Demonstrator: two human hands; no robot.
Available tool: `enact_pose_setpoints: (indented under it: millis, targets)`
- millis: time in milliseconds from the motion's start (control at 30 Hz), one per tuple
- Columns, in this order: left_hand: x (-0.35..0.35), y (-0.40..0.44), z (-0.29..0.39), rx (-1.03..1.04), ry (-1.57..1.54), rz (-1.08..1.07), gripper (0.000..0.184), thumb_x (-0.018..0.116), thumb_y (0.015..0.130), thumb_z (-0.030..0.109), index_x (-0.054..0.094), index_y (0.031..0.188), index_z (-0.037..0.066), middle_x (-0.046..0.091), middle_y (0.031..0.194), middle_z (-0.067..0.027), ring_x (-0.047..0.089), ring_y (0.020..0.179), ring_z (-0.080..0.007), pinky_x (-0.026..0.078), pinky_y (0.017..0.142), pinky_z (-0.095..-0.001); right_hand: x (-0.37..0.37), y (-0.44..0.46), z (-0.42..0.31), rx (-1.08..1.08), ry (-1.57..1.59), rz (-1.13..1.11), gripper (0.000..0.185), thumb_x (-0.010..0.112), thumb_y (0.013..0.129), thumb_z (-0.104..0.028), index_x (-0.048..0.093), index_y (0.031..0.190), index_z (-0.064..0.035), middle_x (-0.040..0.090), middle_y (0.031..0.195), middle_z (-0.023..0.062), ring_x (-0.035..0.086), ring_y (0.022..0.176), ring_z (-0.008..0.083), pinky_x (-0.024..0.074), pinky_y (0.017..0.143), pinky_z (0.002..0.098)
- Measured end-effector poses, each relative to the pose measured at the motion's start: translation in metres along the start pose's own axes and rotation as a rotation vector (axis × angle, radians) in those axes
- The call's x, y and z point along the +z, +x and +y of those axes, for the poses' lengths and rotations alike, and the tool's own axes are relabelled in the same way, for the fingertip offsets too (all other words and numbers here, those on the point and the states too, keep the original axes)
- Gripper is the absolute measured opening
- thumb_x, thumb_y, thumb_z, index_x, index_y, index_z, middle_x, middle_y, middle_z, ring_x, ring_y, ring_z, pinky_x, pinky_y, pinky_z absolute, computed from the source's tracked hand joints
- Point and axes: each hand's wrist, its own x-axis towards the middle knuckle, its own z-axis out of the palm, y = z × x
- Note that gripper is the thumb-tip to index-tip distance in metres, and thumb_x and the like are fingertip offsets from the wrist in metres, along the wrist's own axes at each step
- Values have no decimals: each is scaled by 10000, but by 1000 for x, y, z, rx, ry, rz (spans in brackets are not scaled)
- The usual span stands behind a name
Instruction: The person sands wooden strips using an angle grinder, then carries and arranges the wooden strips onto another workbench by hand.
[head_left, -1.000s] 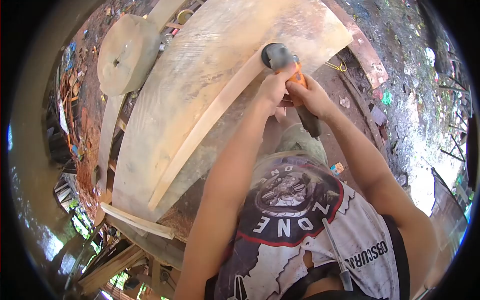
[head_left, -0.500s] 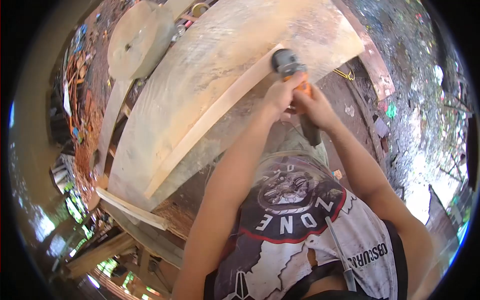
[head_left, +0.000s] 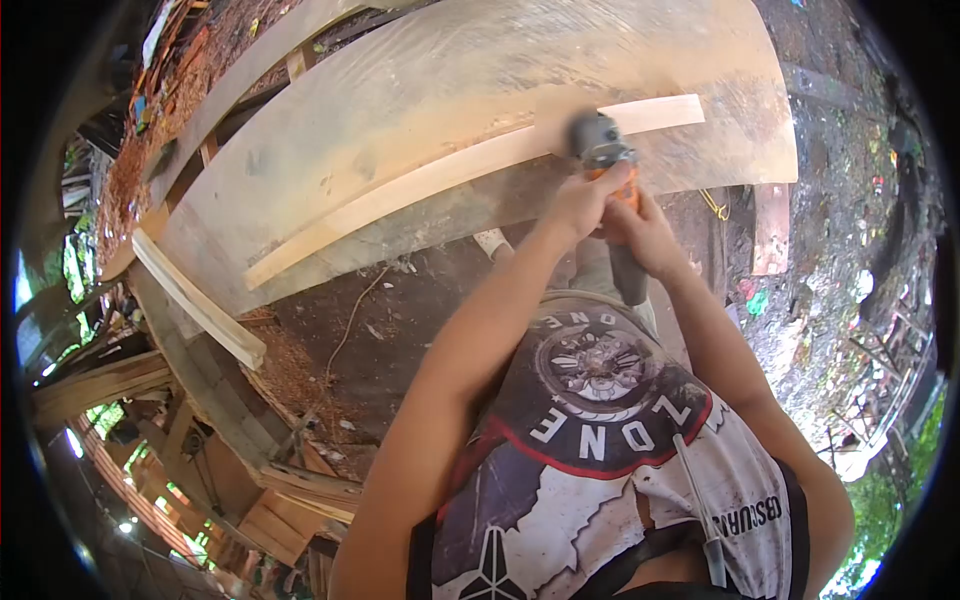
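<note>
Long, pale, gently curved wooden strip [head_left: 430,185] lies beneath a two-handed grinder

Both of the worker's hands are curled closed around one tool, a power grinder with a grey metal head, an orange middle and a dark rear body [head_left: 605,150]. The left hand [head_left: 580,207] wraps the part just behind the head; the right hand [head_left: 645,235] grips from the other side, close against it. Fingers overlap there, so from where I stand I cannot tell exactly where each one sits.

The strip rests on the worktop, a broad, pale, dusty board with a rounded outline [head_left: 380,120], running slantwise near the edge closest to the worker. The grinder's dark round disc is blurred and sits over the strip toward its right-hand part; whether it touches the wood I cannot tell. The strip's right end shows beyond the tool, and its left end tapers near the board's lower left.

Just off that left side lies a second, shorter pale wooden piece [head_left: 198,300], slightly bowed. Beyond the far edge runs a long, curved wooden rail [head_left: 240,85]. To the right, a yellow cord [head_left: 715,206] lies near a reddish-brown plank [head_left: 771,232], and a scrap of bright green material [head_left: 757,301] lies on the ground just past it. The worker's printed sleeveless shirt [head_left: 610,440] reads "ZONE" upside down from this side.
</note>
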Motion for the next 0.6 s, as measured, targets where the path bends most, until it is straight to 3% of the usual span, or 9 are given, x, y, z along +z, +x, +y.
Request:
enact_pose_setpoints:
  millis: [33, 100, 233, 367, 400, 600]
  targets:
    - [-13, -11, -8, 4, -77, 40, 560, 649, 897, 587, 696, 1179, 105, 702, 1034, -66, 688, 881, -203, 558, 696, -356, 11, 2, 7, 42, -154, 0, 453, 632, 979, -240, 486, 1314, 27, 647, 1175, 112, 641, 1036, 173, 536, 870, 323]
    - [-39, -29, -22, 11, -171, 76, 556, 645, 897, 591, 699, 1171, 109, 702, 1045, -66, 692, 861, -203, 563, 690, -343, 37, 7, 18, 26, -98, -80, 466, 645, 967, -244, 490, 1310, 30, 652, 1164, 111, 638, 1035, 168, 532, 873, 322]
    - [-85, -64, -39, 61, -236, 172, 565, 601, 921, 602, 663, 1219, 126, 695, 1051, -90, 693, 834, -233, 582, 756, -393, 92, 10, 24, 2, -116, -254, 477, 669, 942, -245, 509, 1294, 34, 669, 1132, 114, 640, 1029, 168, 526, 887, 328]
    - [-135, -93, -54, 35, -296, 236, 584, 570, 926, 633, 656, 1212, 132, 697, 1049, -77, 688, 878, -251, 576, 773, -428, 144, 23, 43, -2, -317, -254, 470, 685, 923, -243, 534, 1271, 35, 676, 1130, 136, 658, 1018, 196, 531, 882, 337]
    - [-148, -101, -56, 21, -292, 269, 601, 553, 925, 652, 652, 1215, 135, 693, 1069, -77, 679, 912, -254, 571, 779, -437, 168, 7, 15, 7, -356, -260, 508, 693, 899, -292, 547, 1247, 48, 681, 1115, 164, 669, 1004, 202, 536, 863, 342]
    - [-214, -139, -71, 42, -339, 364, 701, 501, 895, 745, 623, 1251, 154, 665, 1171, -65, 627, 1037, -263, 515, 848, -475, 236, 32, 25, 54, -642, -364, 685, 706, 809, -442, 553, 1189, 107, 679, 1053, 247, 685, 1006, 299, 528, 862, 389]
